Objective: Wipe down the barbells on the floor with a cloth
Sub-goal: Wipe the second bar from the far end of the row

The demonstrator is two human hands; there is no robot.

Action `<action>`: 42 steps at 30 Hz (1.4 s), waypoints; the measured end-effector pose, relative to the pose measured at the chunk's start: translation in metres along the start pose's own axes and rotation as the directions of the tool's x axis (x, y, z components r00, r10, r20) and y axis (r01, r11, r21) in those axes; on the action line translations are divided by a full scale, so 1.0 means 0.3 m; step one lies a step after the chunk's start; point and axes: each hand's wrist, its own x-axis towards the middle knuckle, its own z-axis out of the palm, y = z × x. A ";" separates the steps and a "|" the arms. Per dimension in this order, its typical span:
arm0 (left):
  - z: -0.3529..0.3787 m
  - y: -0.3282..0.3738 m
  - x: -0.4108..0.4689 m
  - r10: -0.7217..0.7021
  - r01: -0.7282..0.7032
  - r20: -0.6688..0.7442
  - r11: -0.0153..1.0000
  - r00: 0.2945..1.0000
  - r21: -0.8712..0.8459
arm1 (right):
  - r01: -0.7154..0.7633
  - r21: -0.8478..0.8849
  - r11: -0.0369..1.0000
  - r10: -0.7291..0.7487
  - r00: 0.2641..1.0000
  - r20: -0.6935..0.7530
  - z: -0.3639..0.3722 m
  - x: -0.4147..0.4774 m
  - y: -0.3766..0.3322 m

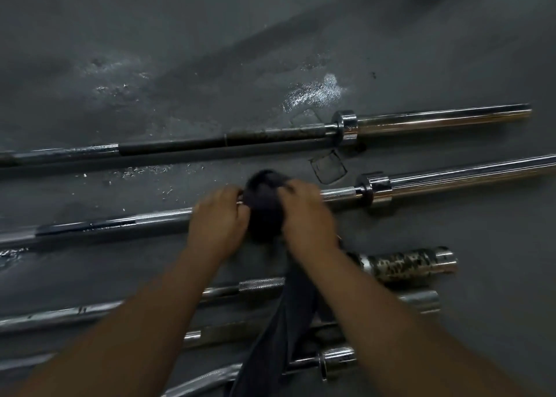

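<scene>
Your left hand (216,216) and right hand (307,213) are both curled onto the one dark cloth (264,207), which is bunched over the shaft of the second barbell (165,216) from the far side, a little inside its collar. Wrap the cloth fully round the shaft, squeeze firmly and slide it along the knurling, holding the loose tail clear of the nearer bars. I count one cloth, two hands and at least six barbells on the floor (180,50); your arms partly hide the nearer ones.
</scene>
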 end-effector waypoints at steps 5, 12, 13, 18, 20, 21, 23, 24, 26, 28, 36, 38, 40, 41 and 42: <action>0.028 0.034 -0.120 0.010 -0.011 0.013 0.997 1.000 0.074 | -0.303 -0.123 0.945 0.298 0.953 -0.064 -0.031 -0.061 0.147; -0.001 0.009 -0.205 0.039 -0.041 0.029 0.998 0.999 0.047 | -0.128 -0.042 0.991 0.130 0.990 0.063 -0.022 -0.124 0.111; 0.010 0.004 -0.236 0.066 -0.067 0.016 0.996 0.998 0.054 | -0.248 -0.050 0.968 0.250 0.968 0.036 -0.043 -0.124 0.186; 0.096 0.014 -0.356 0.106 -0.117 0.106 0.988 0.989 0.104 | -0.282 -0.053 0.958 0.282 0.959 -0.010 -0.021 -0.196 0.126; 0.120 -0.007 -0.354 0.128 -0.138 0.100 0.986 0.987 0.098 | -0.126 -0.003 0.992 0.126 0.990 0.061 0.005 -0.214 0.005; 0.121 -0.023 -0.348 0.144 -0.154 0.105 0.983 0.984 0.096 | -0.071 0.021 0.997 0.068 0.993 0.094 0.015 -0.211 -0.042; 0.115 -0.056 -0.328 0.173 -0.188 0.133 0.976 0.976 0.107 | -0.016 0.043 0.999 0.010 0.991 0.130 0.006 -0.179 -0.071; 0.101 -0.064 -0.308 0.185 -0.203 0.149 0.972 0.971 0.116 | -0.010 0.012 1.000 0.008 0.991 0.131 -0.006 -0.157 -0.054; 0.056 -0.071 -0.229 0.197 -0.220 0.191 0.969 0.962 0.109 | -0.087 -0.046 0.995 0.091 0.992 0.092 -0.039 -0.113 0.050; 0.010 -0.080 -0.109 0.160 -0.180 0.262 0.982 0.952 0.054 | -0.269 -0.049 0.962 0.268 0.963 -0.029 -0.081 -0.076 0.187; 0.053 -0.039 -0.065 0.145 -0.141 -0.026 0.983 0.989 0.121 | -0.007 0.116 0.993 0.019 0.995 -0.097 0.017 0.041 -0.043; 0.042 -0.053 0.002 0.141 -0.138 -0.015 0.982 0.990 0.130 | -0.076 0.102 0.992 0.087 0.990 -0.111 -0.014 0.093 0.018; 0.014 -0.071 0.069 0.138 -0.140 0.025 0.982 0.990 0.129 | -0.280 0.127 0.952 0.298 0.942 -0.154 -0.053 0.129 0.143; 0.001 -0.076 0.099 0.132 -0.135 0.027 0.982 0.991 0.131 | -0.351 0.149 0.924 0.375 0.907 -0.191 -0.069 0.135 0.200; -0.004 -0.075 0.124 0.127 -0.128 0.022 0.982 0.992 0.137 | -0.395 0.151 0.906 0.420 0.881 -0.216 -0.078 0.136 0.228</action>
